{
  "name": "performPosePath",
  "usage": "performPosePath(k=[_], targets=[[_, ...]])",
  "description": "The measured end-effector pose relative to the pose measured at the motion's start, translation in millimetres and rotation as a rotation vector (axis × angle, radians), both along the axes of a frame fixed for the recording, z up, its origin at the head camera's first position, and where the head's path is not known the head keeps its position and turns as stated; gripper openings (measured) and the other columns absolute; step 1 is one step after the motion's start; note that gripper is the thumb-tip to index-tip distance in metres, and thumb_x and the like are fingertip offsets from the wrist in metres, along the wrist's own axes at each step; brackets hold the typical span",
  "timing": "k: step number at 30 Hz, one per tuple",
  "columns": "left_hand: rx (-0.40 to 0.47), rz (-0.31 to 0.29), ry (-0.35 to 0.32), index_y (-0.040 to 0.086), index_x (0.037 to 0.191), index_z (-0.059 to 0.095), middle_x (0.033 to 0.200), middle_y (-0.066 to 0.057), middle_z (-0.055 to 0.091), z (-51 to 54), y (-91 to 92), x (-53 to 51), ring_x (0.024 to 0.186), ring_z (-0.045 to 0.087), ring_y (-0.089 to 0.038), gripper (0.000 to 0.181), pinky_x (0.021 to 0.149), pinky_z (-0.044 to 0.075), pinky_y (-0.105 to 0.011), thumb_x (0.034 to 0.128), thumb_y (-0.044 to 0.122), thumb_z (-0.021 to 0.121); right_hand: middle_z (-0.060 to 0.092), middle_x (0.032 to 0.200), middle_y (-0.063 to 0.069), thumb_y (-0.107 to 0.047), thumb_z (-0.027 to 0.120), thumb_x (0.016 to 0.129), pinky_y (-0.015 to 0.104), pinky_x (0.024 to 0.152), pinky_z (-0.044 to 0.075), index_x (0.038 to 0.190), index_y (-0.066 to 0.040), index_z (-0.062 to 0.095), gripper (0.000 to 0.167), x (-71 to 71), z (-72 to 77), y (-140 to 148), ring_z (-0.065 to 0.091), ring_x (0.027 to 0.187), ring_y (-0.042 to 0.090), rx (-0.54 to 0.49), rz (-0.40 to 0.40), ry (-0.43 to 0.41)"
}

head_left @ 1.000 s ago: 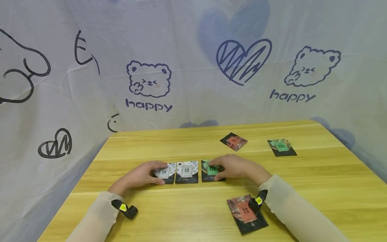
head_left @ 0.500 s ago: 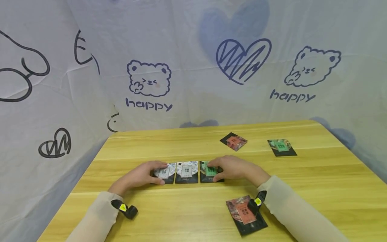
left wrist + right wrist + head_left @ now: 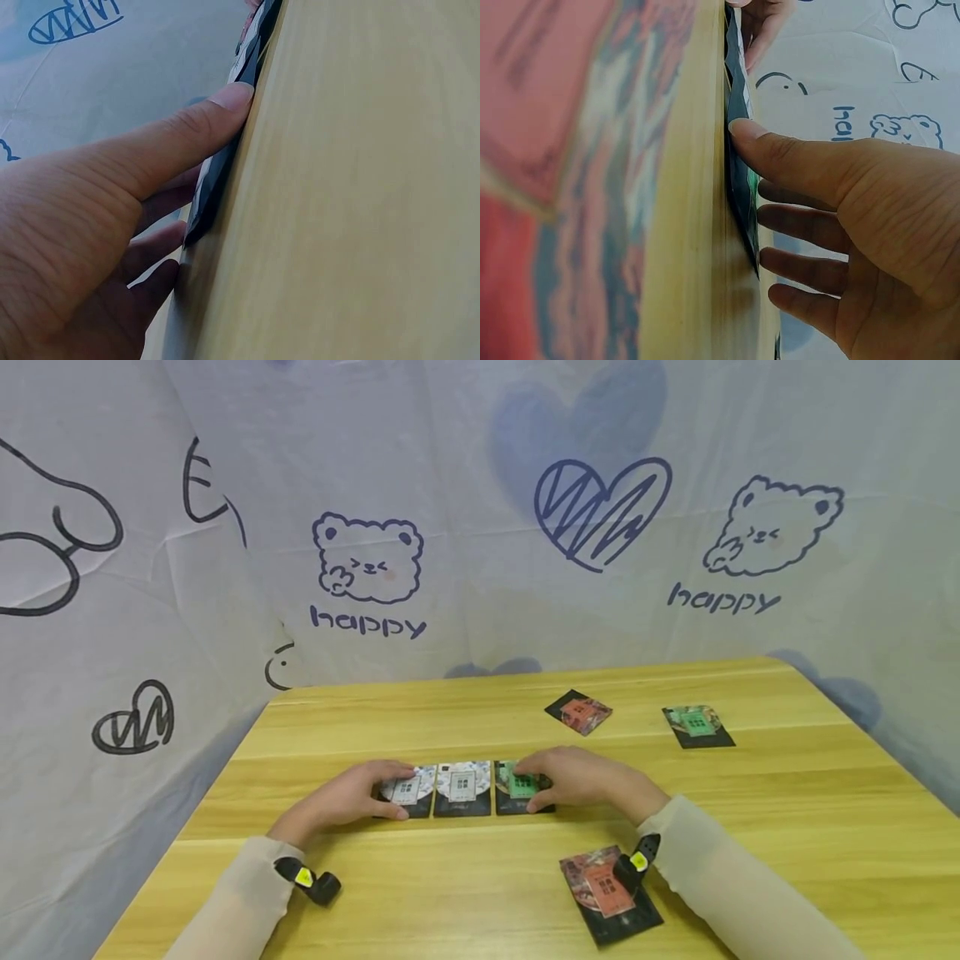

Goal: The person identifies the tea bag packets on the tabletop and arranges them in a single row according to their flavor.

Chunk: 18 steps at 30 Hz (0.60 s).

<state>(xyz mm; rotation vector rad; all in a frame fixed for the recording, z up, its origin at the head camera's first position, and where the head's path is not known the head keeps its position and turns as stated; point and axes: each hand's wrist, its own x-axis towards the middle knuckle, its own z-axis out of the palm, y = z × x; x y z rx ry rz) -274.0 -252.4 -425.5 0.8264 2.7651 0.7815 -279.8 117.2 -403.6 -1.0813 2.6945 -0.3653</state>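
Three flat sachets lie in a row on the table. My left hand (image 3: 352, 789) rests on the left white-and-black sachet (image 3: 411, 789), thumb on its near edge and fingers by its left side. Beside it lies the middle white-and-black sachet (image 3: 463, 787), untouched. My right hand (image 3: 581, 781) touches the green-and-black sachet (image 3: 510, 789) at the row's right end, partly covering it. In the right wrist view, the thumb (image 3: 750, 131) presses its near edge and the other fingers reach its far side, fairly straight. Narrow gaps separate the sachets.
A red-and-black sachet (image 3: 600, 893) lies under my right wrist, near the front. Farther back are another red sachet (image 3: 579, 712) and a green sachet (image 3: 697, 727). A drawn-on cloth (image 3: 465, 527) hangs behind the wooden table (image 3: 420, 893).
My right hand has slid the green sachet slightly left, closer to the middle white one. Over the last half second both hands stay almost still.
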Motion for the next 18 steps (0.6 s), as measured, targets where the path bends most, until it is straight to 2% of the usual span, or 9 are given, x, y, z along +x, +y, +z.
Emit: performPosePath(k=[8, 18], targets=[[-0.009, -0.009, 0.009, 0.010, 0.139, 0.055, 0.142, -0.012, 0.051, -0.6, 1.1, -1.0, 0.133, 0.042, -0.035, 0.072, 0.109, 0.033, -0.053, 0.0807, 0.045, 0.078, 0.056, 0.138, 0.005, -0.037, 0.071, 0.090, 0.041, 0.104, 0.042, 0.140, -0.011, 0.056, 0.059, -2.4, 4.2, 3, 0.052, 0.126, 0.023, -0.030, 0.062, 0.053], [-0.005, -0.006, 0.006, 0.010, 0.140, 0.055, 0.143, -0.012, 0.051, 0.8, 0.8, -0.1, 0.134, 0.041, -0.036, 0.073, 0.110, 0.032, -0.054, 0.0804, 0.044, 0.078, 0.054, 0.140, 0.008, -0.037, 0.070, 0.090, 0.045, 0.104, 0.042, 0.140, -0.009, 0.054, 0.060, 1.8, 19.4, 15, 0.050, 0.128, 0.027, -0.095, 0.004, 0.043]])
